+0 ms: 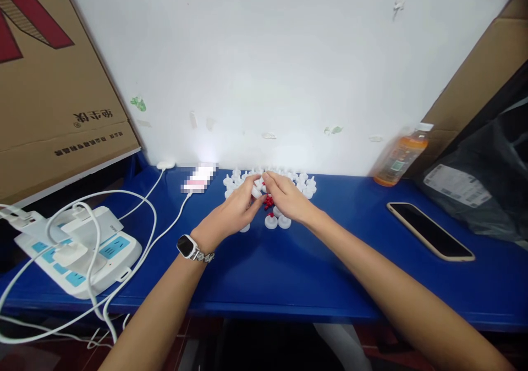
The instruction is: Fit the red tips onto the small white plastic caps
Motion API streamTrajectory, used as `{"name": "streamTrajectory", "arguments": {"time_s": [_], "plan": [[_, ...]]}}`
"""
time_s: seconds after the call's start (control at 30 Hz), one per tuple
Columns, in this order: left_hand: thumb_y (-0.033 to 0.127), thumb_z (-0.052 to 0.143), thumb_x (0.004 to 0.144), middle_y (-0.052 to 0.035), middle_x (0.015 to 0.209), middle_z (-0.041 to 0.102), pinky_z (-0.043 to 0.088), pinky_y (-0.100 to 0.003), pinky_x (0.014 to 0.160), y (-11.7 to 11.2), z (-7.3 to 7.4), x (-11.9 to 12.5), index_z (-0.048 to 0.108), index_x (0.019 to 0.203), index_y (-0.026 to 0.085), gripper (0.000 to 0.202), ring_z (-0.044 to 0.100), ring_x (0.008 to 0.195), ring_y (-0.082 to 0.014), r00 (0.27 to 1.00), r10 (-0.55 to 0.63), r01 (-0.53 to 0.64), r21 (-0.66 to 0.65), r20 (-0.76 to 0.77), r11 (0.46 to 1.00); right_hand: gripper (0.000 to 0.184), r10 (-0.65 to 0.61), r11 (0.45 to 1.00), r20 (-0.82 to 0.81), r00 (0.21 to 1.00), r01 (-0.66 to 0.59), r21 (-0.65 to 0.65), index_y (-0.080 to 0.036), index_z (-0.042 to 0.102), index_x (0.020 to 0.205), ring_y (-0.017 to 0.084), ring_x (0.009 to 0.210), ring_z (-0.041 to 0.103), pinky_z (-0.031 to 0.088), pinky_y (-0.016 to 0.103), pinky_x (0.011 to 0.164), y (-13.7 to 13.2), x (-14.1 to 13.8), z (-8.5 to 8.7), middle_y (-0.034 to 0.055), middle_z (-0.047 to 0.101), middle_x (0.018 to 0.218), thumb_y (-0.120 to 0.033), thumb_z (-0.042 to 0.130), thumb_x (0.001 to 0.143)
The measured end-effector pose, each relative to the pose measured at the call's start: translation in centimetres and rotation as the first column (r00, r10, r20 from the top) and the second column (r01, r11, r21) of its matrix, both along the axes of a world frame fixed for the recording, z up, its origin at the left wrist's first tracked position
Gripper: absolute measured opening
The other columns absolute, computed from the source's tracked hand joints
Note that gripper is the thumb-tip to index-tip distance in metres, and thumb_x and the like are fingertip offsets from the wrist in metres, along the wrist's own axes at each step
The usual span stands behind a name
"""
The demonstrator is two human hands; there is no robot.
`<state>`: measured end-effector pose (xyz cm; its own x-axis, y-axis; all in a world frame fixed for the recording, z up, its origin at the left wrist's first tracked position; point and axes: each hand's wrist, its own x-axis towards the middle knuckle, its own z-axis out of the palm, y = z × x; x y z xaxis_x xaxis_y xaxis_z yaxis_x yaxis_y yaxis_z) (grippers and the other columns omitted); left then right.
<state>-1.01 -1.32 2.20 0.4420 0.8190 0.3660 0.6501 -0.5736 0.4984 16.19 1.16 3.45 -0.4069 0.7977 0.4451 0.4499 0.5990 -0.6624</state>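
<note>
Both my hands meet over a cluster of small white plastic caps (303,185) at the back of the blue table (289,272). My left hand (233,212), with a watch on its wrist, curls its fingers around a small white cap (257,191). My right hand (286,198) pinches the same small piece from the other side. A little heap of tiny red pieces (269,201) lies just under the fingertips. A few white caps (277,222) lie in front of my right hand.
A white power strip (78,253) with plugs and cables sits at the left edge. A phone (430,231) lies face up on the right, an orange drink bottle (399,158) behind it. Cardboard boxes (49,79) flank both sides, a dark bag (487,184) at far right.
</note>
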Motion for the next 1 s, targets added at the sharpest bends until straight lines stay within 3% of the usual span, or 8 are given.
{"name": "streamTrajectory", "arguments": {"time_s": [0.13, 0.3, 0.63, 1.0], "plan": [[0.039, 0.036, 0.101, -0.0099, 0.090, 0.062, 0.049, -0.038, 0.071, -0.35, -0.31, 0.40, 0.045, 0.110, 0.016, 0.026, 0.062, 0.078, -0.0240, 0.980, 0.084, -0.077, 0.048, -0.182, 0.996, 0.031, -0.158, 0.976, 0.222, 0.962, 0.119, 0.180, -0.022, 0.041, 0.077, 0.018, 0.069, 0.047, 0.033, 0.031, 0.066, -0.07, -0.03, -0.31, 0.0006, 0.047, 0.067, -0.032, 0.029, 0.103], [0.036, 0.037, 0.101, -0.0110, 0.095, 0.060, 0.051, -0.041, 0.077, -0.35, -0.74, 0.64, 0.043, 0.104, 0.016, 0.021, 0.063, 0.085, -0.0247, 0.970, 0.084, -0.066, 0.085, -0.230, 0.994, 0.026, -0.167, 0.962, 0.353, 0.921, 0.074, 0.263, -0.022, 0.040, 0.078, 0.020, 0.071, 0.047, 0.033, 0.032, 0.066, 0.10, 0.13, -0.66, 0.0013, 0.043, 0.066, -0.027, 0.031, 0.101], [0.032, 0.038, 0.101, -0.0082, 0.097, 0.056, 0.050, -0.037, 0.076, -0.67, -0.23, 0.59, 0.041, 0.099, 0.018, 0.015, 0.060, 0.084, -0.0217, 0.975, 0.065, -0.038, 0.133, -0.211, 0.990, 0.027, -0.028, 0.980, 0.311, 0.950, -0.035, 0.194, -0.022, 0.037, 0.076, 0.018, 0.070, 0.048, 0.035, 0.032, 0.068, 0.52, 0.26, -0.41, -0.0002, 0.045, 0.067, -0.026, 0.030, 0.102], [0.033, 0.039, 0.100, -0.0057, 0.092, 0.055, 0.048, -0.037, 0.073, -0.55, -0.47, 0.69, 0.039, 0.098, 0.020, 0.013, 0.058, 0.081, -0.0211, 0.992, 0.024, -0.012, 0.103, -0.122, 0.995, 0.031, -0.052, 0.979, 0.273, 0.960, -0.005, 0.204, -0.022, 0.041, 0.076, 0.019, 0.073, 0.049, 0.038, 0.032, 0.069, 0.07, 0.39, -0.78, 0.0010, 0.046, 0.069, -0.031, 0.029, 0.103]]}}
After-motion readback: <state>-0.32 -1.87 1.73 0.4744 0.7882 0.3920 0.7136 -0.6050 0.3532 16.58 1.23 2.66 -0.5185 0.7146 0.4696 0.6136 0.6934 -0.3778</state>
